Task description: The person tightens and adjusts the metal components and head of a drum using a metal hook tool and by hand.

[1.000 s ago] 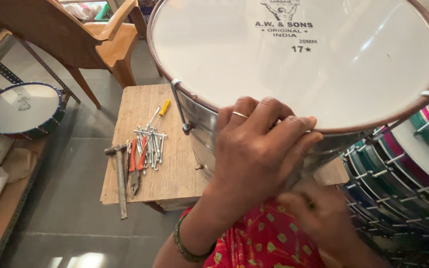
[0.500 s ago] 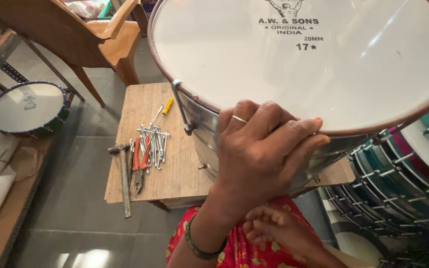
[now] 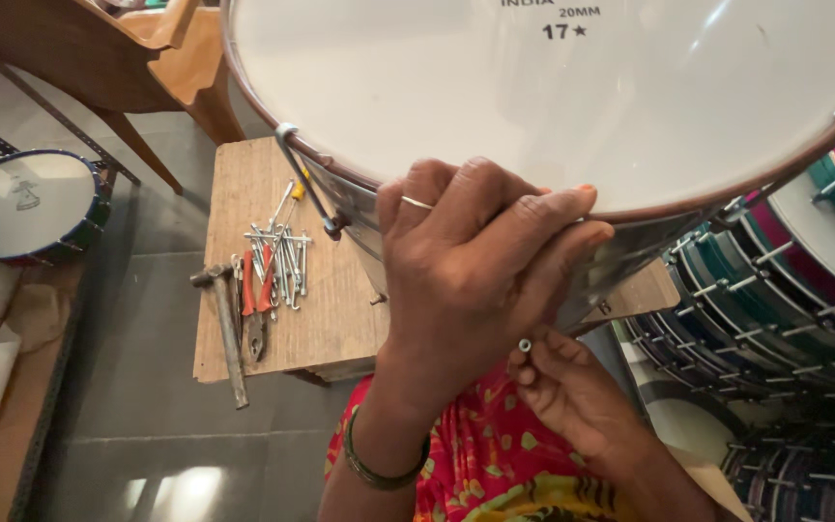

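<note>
Fingers first: the left hand [image 3: 480,280] is curled over the near rim of the big drum [image 3: 553,97], its fingers [image 3: 533,227] bent down against the metal shell and the thumb pressed alongside, so it grips the drum's edge and nothing loose. A thin ring sits on one finger and a dark bangle [image 3: 379,464] circles the wrist. Just below it the right hand [image 3: 572,396] comes up from under, fingertips pinched shut on a small silver nut [image 3: 525,345] held right beneath the left hand's knuckles, close to the underside of the shell. The drum itself fills the top of the view, white skin up, brown hoop around it, a metal tension hook [image 3: 306,179] hanging down its left flank. It rests partly over a small wooden desk [image 3: 244,329], where a heap of silver hooks and rods [image 3: 277,256] lies beside red-handled pliers [image 3: 255,304] and a hammer [image 3: 224,324] that overhangs the desk's front edge. Off to the right stands a stack of drums [image 3: 775,290] with coloured hoops. Far left, a small blue-rimmed drum [image 3: 21,203] sits on a rack, and a wooden chair [image 3: 118,58] stands behind the desk.
</note>
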